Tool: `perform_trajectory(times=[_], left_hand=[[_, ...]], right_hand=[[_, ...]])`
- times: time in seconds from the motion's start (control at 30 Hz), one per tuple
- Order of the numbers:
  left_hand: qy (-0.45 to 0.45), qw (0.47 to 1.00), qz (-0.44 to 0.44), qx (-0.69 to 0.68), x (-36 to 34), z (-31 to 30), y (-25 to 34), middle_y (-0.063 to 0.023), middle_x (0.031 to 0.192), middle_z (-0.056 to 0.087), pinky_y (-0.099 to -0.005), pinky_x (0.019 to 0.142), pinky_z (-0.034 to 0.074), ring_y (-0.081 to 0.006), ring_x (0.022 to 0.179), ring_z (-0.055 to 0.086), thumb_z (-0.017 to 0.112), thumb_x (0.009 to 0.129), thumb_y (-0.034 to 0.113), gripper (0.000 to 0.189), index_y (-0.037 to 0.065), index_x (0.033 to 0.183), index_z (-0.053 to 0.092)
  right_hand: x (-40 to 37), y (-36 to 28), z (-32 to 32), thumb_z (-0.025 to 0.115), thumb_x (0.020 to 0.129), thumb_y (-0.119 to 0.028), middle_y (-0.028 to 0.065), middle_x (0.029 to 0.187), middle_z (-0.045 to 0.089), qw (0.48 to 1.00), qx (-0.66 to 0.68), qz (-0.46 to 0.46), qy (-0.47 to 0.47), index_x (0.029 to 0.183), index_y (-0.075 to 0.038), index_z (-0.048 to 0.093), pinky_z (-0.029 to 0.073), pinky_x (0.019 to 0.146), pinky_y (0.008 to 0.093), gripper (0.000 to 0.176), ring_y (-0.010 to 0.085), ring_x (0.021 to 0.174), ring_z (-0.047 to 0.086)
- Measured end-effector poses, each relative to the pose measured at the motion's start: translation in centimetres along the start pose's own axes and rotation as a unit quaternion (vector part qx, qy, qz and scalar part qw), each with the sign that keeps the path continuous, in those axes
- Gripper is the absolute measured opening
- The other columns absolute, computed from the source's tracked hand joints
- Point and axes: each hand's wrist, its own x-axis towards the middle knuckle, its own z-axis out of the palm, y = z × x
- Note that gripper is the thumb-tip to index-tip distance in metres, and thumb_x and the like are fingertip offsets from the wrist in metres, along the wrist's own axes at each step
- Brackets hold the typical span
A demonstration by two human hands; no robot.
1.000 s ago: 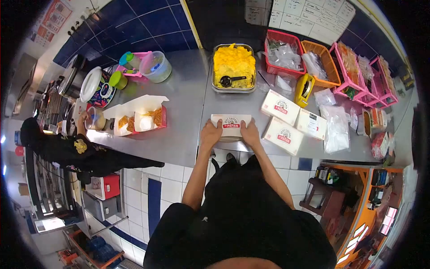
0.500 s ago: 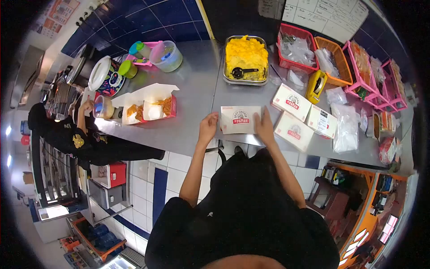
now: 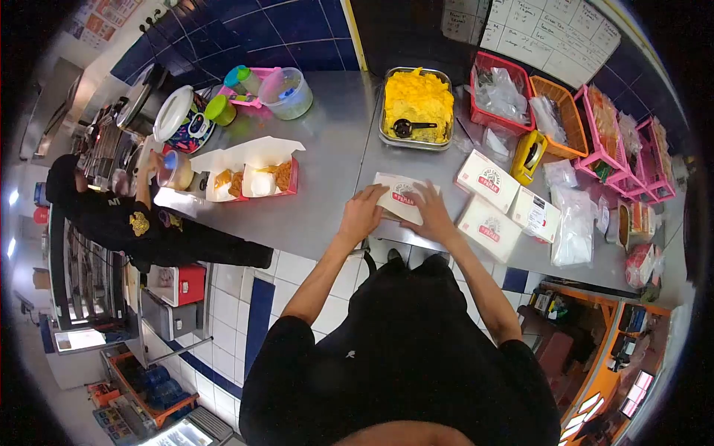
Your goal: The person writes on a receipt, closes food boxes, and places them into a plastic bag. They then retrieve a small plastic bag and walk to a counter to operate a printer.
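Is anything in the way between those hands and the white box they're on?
Nothing I can see: the left hand and right hand both touch the white box. The other boxes sit off to the right.

A white cardboard box (image 3: 394,192) near the front edge of the silver-grey metal surface (image 3: 335,160) bears red and black print; toward the back edge, a bright-yellow heap (image 3: 416,93), red plastic basket (image 3: 500,120), orange plastic basket (image 3: 563,149).

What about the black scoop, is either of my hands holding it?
No, the black scoop lies on the yellow food in the tray, while your left hand and right hand are both on the printed box.
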Motion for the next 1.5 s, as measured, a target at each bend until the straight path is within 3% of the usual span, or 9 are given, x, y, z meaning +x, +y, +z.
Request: perform_trajectory(times=[0.2,0.23,0.27,0.37,0.67,0.87,1.3,1.37,1.5], left_hand=[[0.247,0.965,0.081,0.014,2.1,-1.9,2.0,-0.0196,0.119,0.066,-0.0451,0.089,0.053,-0.0389,0.105,0.065,0.060,0.088,0.006,0.033,0.003,0.121,0.065],[0.249,0.963,-0.042,-0.090,2.1,-0.4,0.5,-0.0192,0.117,0.067,-0.0436,0.089,0.052,-0.0370,0.103,0.066,0.062,0.090,0.011,0.032,0.003,0.121,0.065],[0.240,0.938,-0.161,-0.191,2.3,0.7,-1.1,-0.0188,0.114,0.068,-0.0421,0.089,0.052,-0.0350,0.101,0.067,0.064,0.091,0.015,0.032,0.002,0.121,0.065],[0.083,0.929,-0.237,-0.271,2.9,3.1,-4.1,-0.0194,0.115,0.069,-0.0398,0.092,0.051,-0.0343,0.104,0.067,0.071,0.088,0.028,0.045,0.000,0.123,0.063],[0.063,0.971,-0.227,-0.028,4.1,0.3,-1.7,-0.0240,0.106,0.070,-0.0452,0.089,0.053,-0.0395,0.102,0.068,0.073,0.081,0.041,0.055,-0.002,0.115,0.064],[0.038,0.937,-0.327,-0.115,2.9,1.7,-0.8,-0.0282,0.107,0.069,-0.0479,0.092,0.051,-0.0450,0.104,0.065,0.060,0.089,0.052,0.061,-0.003,0.116,0.065],[0.087,0.943,-0.306,-0.100,1.1,6.5,-0.7,-0.0355,0.129,0.055,-0.0502,0.099,0.046,-0.0482,0.119,0.055,0.049,0.098,0.047,0.070,-0.009,0.140,0.043],[0.165,0.963,-0.193,-0.086,0.7,6.2,1.3,-0.0354,0.134,0.052,-0.0503,0.099,0.045,-0.0495,0.119,0.054,0.050,0.101,0.038,0.069,-0.008,0.148,0.030],[0.151,0.965,-0.142,-0.159,0.1,6.4,-1.0,-0.0349,0.137,0.049,-0.0501,0.102,0.043,-0.0497,0.124,0.051,0.055,0.099,0.025,0.057,-0.006,0.143,0.036]], right_hand=[[-1.1,0.0,0.7,0.081,0.075,-0.046,0.0153,0.154,0.031,0.996,0.061,-0.004,0.063,0.141,-0.020,0.047,0.023,0.114,0.0685,0.079,0.0442,0.148,0.017],[-0.9,0.1,0.4,0.081,0.075,-0.046,0.0153,0.154,0.031,0.996,0.060,-0.008,0.065,0.141,-0.020,0.047,0.023,0.114,0.0685,0.079,0.0442,0.148,0.017],[-0.9,-0.1,0.2,0.081,0.075,-0.047,0.0161,0.154,0.030,0.997,0.056,0.004,0.052,0.142,-0.020,0.047,0.023,0.114,0.0682,0.080,0.0441,0.148,0.017],[-1.3,-0.6,0.0,0.081,0.075,-0.048,0.0174,0.155,0.028,0.999,0.037,0.012,0.032,0.142,-0.020,0.047,0.023,0.115,0.0678,0.080,0.0440,0.148,0.016],[-1.4,-0.2,0.1,0.081,0.075,-0.046,0.0175,0.156,0.027,0.999,0.034,-0.007,0.029,0.144,-0.023,0.046,0.025,0.114,0.0673,0.080,0.0439,0.148,0.016],[-1.1,-0.5,-0.1,0.082,0.075,-0.045,0.0174,0.156,0.027,1.000,0.018,-0.001,0.025,0.144,-0.023,0.046,0.024,0.114,0.0670,0.081,0.0435,0.148,0.016],[-0.8,-0.2,-0.6,0.084,0.068,-0.052,0.0181,0.155,0.029,1.000,0.000,-0.006,-0.018,0.141,-0.019,0.047,0.018,0.114,0.0705,0.088,0.0450,0.148,0.017],[-0.1,-0.4,-0.3,0.085,0.062,-0.055,0.0186,0.154,0.030,0.998,-0.048,-0.003,-0.028,0.139,-0.014,0.047,0.012,0.114,0.0714,0.095,0.0459,0.146,0.020],[1.5,-0.9,0.9,0.084,0.066,-0.051,0.0181,0.154,0.030,0.994,-0.085,-0.013,-0.075,0.140,-0.013,0.046,0.012,0.117,0.0680,0.091,0.0444,0.146,0.021]])
